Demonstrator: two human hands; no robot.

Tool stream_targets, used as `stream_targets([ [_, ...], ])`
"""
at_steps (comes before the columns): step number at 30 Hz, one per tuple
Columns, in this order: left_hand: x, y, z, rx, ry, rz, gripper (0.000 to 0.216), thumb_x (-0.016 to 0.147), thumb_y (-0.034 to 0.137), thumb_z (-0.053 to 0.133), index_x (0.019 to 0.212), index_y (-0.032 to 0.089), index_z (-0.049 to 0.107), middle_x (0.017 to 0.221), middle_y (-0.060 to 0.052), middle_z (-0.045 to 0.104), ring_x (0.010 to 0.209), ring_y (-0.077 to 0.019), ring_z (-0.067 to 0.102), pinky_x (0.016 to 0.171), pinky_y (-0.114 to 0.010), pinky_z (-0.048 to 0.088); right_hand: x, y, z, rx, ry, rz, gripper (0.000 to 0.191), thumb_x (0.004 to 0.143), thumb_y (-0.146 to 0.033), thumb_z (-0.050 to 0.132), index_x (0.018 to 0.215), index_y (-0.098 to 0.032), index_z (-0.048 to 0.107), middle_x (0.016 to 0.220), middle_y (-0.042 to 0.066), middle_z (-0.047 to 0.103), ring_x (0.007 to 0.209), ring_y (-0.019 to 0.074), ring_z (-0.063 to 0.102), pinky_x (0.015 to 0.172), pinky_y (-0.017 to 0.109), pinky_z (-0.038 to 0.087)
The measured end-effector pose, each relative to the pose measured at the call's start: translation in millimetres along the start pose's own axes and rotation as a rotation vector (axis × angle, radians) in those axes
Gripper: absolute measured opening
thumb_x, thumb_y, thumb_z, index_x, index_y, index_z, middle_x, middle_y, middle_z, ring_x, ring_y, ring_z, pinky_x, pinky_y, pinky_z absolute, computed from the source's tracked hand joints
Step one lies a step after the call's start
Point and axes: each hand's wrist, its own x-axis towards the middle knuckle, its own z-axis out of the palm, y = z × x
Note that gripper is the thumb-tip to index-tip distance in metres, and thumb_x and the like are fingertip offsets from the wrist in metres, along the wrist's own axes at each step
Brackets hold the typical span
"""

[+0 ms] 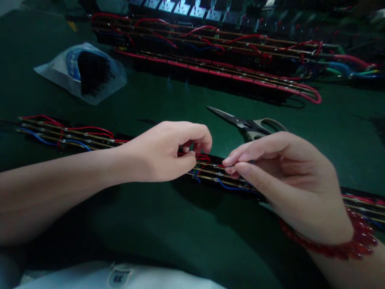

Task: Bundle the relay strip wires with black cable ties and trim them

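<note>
A long, narrow black strip (99, 138) carries brass rods, solder joints and red and blue wires; it lies slantwise on the green table. My left hand (171, 150) is over its middle, fingers curled in and thumb close to them; what they grip, if anything, is hidden. To its right, my right hand (288, 172) pinches a thin black strand (230, 166) between thumb and fingertips, just above the rods. A red bead bracelet (357, 237) circles the right wrist. Scissors (243, 123) with dark blades lie just behind the right hand, their handles partly covered by it.
An open clear plastic bag (114, 82) of thin black pieces lies at the back left. Further strips with red wires (195, 68) run across the back. Thicker blue and green cables (345, 70) lie at the back right. The green tabletop (156, 224) shows in front.
</note>
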Motion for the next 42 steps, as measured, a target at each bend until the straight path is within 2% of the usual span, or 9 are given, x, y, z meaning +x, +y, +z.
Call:
stream_targets([
  [3,0.2,-0.7,0.4,-0.014,0.015,-0.011,0.024,0.079,0.008,0.051,0.091,0.020,0.067,0.082,0.005,0.067,0.068,-0.0086,0.057,0.059,-0.020,0.044,-1.1,1.1,-0.7,-0.116,-0.023,-0.040,0.016,0.091,-0.014,0.073,0.094,-0.029,0.071,0.094,-0.002,0.076,0.084,0.0147,0.074,0.077,0.026,0.065],
  [8,0.7,-0.8,0.2,-0.002,0.033,-0.021,0.023,0.082,0.008,0.050,0.089,0.020,0.068,0.082,0.005,0.068,0.071,-0.0081,0.059,0.060,-0.018,0.043,1.7,1.1,-1.0,-0.335,-0.220,-0.200,0.012,0.090,-0.013,0.072,0.096,-0.023,0.073,0.092,0.001,0.077,0.087,0.0155,0.073,0.076,0.027,0.062],
  [15,0.7,-0.1,0.8,0.013,0.036,-0.045,0.022,0.082,0.009,0.051,0.087,0.021,0.068,0.079,0.007,0.067,0.068,-0.0069,0.057,0.058,-0.016,0.042,1.8,2.8,-1.4,-0.403,-0.304,-0.285,0.013,0.091,-0.010,0.069,0.095,-0.022,0.071,0.088,0.000,0.078,0.086,0.0149,0.070,0.079,0.027,0.061],
  [25,1.2,-0.6,0.4,0.110,0.034,-0.029,0.024,0.087,0.014,0.049,0.082,0.022,0.071,0.078,0.006,0.070,0.071,-0.0096,0.062,0.062,-0.022,0.044,3.6,3.6,6.3,-0.648,-0.203,-0.335,0.014,0.092,-0.007,0.067,0.088,-0.020,0.073,0.091,0.004,0.076,0.085,0.0164,0.068,0.073,0.029,0.058],
  [31,1.5,0.6,1.9,0.213,0.015,-0.019,0.028,0.088,0.017,0.047,0.086,0.023,0.075,0.077,0.003,0.071,0.072,-0.0122,0.062,0.064,-0.025,0.042,3.5,4.3,4.7,-0.657,-0.217,-0.362,0.017,0.094,-0.008,0.066,0.084,-0.020,0.074,0.089,0.005,0.076,0.084,0.0160,0.067,0.070,0.028,0.057],
  [42,1.7,0.3,1.4,0.069,0.011,-0.065,0.019,0.087,0.017,0.054,0.094,0.024,0.071,0.085,0.006,0.073,0.074,-0.0100,0.065,0.062,-0.020,0.045,4.5,2.8,2.6,-0.679,-0.197,-0.330,0.017,0.093,-0.010,0.067,0.085,-0.021,0.077,0.088,0.005,0.073,0.085,0.0178,0.067,0.070,0.029,0.055],
])
